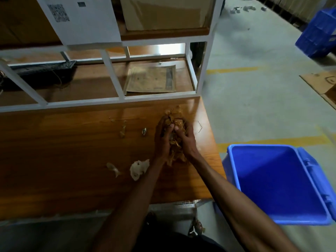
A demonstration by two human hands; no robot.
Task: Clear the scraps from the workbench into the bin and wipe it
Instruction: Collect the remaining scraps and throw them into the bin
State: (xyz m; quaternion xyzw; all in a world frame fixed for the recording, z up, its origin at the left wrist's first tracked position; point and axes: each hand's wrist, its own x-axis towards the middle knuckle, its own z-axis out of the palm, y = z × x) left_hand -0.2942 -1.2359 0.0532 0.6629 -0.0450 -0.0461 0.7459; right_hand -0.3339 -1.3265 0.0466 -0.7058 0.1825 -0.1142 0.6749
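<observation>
Both hands, left hand point(162, 138) and right hand point(188, 140), clasp a scrap pile point(175, 135) near the workbench point(63, 151) right edge; beyond that edge stands the blue bin point(280, 182), open.

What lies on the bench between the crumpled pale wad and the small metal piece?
Head view: bare wood only between the crumpled pale wad and the small metal piece; the left hand lies just right of that stretch.

Grey concrete floor point(254, 110) with yellow line markings point(234, 70); white metal shelving frame point(112, 73), cardboard sheet point(325, 84), blue crate point(320, 33); dim lighting.
</observation>
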